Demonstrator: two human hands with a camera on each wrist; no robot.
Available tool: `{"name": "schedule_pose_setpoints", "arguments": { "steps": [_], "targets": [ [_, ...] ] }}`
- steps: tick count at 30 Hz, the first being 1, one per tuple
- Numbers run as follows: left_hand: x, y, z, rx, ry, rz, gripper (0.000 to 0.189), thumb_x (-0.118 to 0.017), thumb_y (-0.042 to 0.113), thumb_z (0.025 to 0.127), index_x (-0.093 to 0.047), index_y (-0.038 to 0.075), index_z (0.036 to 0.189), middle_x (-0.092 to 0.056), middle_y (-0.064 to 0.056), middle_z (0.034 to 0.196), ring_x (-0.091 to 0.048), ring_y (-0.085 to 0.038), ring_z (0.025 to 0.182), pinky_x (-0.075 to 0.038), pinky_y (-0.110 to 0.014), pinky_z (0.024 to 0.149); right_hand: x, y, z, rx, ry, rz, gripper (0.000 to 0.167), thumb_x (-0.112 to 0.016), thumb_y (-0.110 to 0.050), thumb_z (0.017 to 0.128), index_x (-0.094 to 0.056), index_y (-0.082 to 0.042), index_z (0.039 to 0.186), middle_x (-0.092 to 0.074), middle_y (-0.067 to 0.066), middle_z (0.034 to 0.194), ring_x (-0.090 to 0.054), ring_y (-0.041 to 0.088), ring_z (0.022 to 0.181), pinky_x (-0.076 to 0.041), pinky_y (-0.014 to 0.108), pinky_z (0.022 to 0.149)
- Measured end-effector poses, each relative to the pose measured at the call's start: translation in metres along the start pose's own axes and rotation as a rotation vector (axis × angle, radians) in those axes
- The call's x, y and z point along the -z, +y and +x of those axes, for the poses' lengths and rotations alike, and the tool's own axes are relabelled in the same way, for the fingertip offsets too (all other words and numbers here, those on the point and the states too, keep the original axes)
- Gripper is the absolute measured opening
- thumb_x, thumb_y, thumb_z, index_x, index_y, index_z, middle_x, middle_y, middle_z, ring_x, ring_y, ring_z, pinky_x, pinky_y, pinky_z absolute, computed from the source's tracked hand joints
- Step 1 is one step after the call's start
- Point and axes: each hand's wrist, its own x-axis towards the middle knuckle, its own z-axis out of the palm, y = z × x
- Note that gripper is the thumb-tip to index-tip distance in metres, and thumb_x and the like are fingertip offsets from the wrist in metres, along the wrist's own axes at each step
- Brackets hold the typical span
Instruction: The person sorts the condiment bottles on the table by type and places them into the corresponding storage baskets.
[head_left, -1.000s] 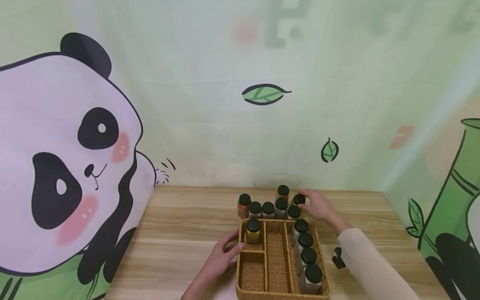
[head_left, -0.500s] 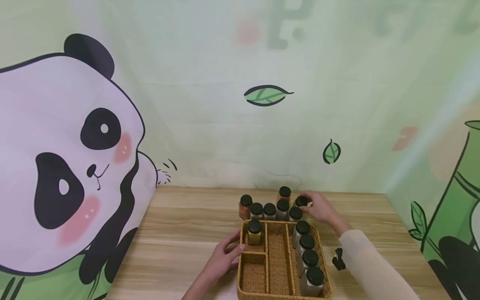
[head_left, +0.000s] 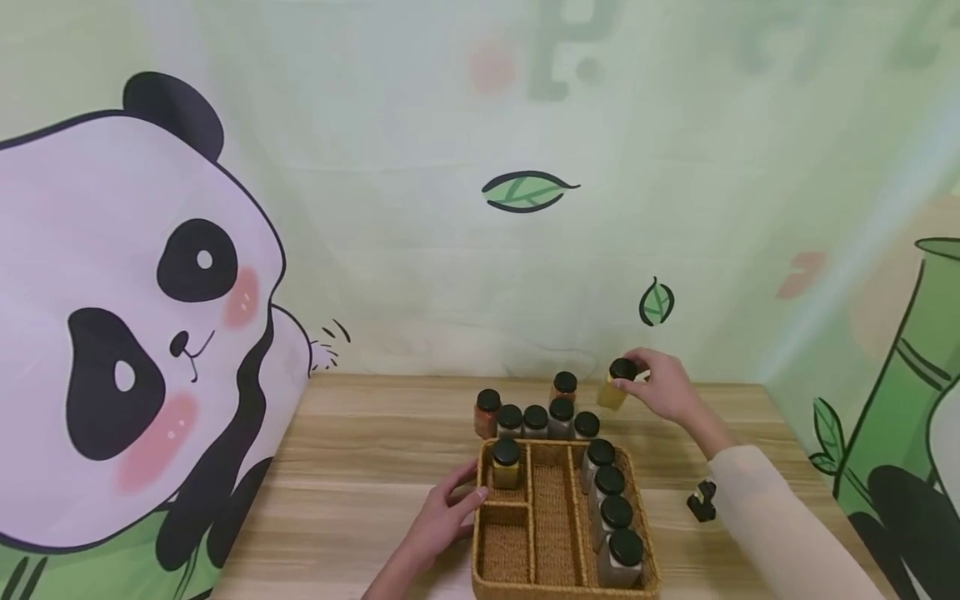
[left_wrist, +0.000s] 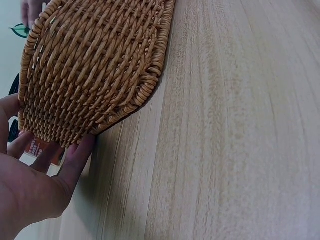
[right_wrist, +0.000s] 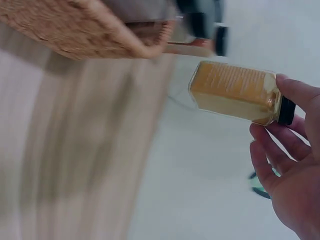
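Nearest: rectangular brown wicker basket [head_left: 570, 591] on the wood-grain table [head_left: 352, 467]. Left hand [head_left: 444, 512] at its nine o'clock, fingers spread against the outer wall. Inside, four black-lidded clear jars [head_left: 622, 567] run from one to four o'clock; a black-lidded yellow-filled jar [head_left: 507, 473] stands toward ten. Just beyond twelve, six more black-lidded jars [head_left: 535, 422]. Farther, at one: right hand [head_left: 663, 385] pinches a square-sided clear jar of yellow contents [head_left: 612, 395], tilted, off the table. Behind, pale-green panda-print backdrop [head_left: 420, 208].
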Motion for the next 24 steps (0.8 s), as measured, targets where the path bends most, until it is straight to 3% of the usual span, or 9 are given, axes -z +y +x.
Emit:
{"name": "schedule_pose_setpoints", "arguments": {
  "steps": [9, 18, 24],
  "targets": [
    [-0.001, 0.0, 0.0, 0.002, -0.002, -0.014, 0.062, -0.065, 0.028, 0.108, -0.041, 0.013, 0.164, -0.035, -0.023, 0.165, -0.05, -0.042, 0.14, -0.062, -0.052, 0.094, 0.023, -0.049, -0.001, 0.101, -0.003, 0.017, 0.042, -0.084, -0.027, 0.094, -0.071, 0.0, 0.123, -0.075, 0.013, 0.11, -0.07, 0.03, 0.1, -0.061, 0.053, 0.091],
    [0.0, 0.0, 0.0, 0.003, -0.001, -0.015, 0.062, -0.064, 0.029, 0.109, -0.041, 0.014, 0.164, -0.036, -0.023, 0.165, -0.049, -0.042, 0.141, -0.062, -0.052, 0.094, -0.007, -0.11, -0.022, 0.252, -0.116, 0.119, 0.041, -0.085, -0.033, 0.092, -0.074, -0.005, 0.119, -0.075, -0.005, 0.101, -0.07, 0.015, 0.093, -0.062, 0.044, 0.087],
    [-0.002, 0.0, 0.0, 0.006, 0.004, -0.024, 0.062, -0.065, 0.028, 0.108, -0.041, 0.015, 0.164, -0.035, -0.023, 0.165, -0.047, -0.044, 0.142, -0.061, -0.054, 0.094, -0.031, -0.136, -0.038, 0.309, -0.169, 0.103, 0.041, -0.087, -0.037, 0.089, -0.074, -0.01, 0.117, -0.072, -0.009, 0.099, -0.067, 0.009, 0.091, -0.063, 0.04, 0.082]
  ]
}}
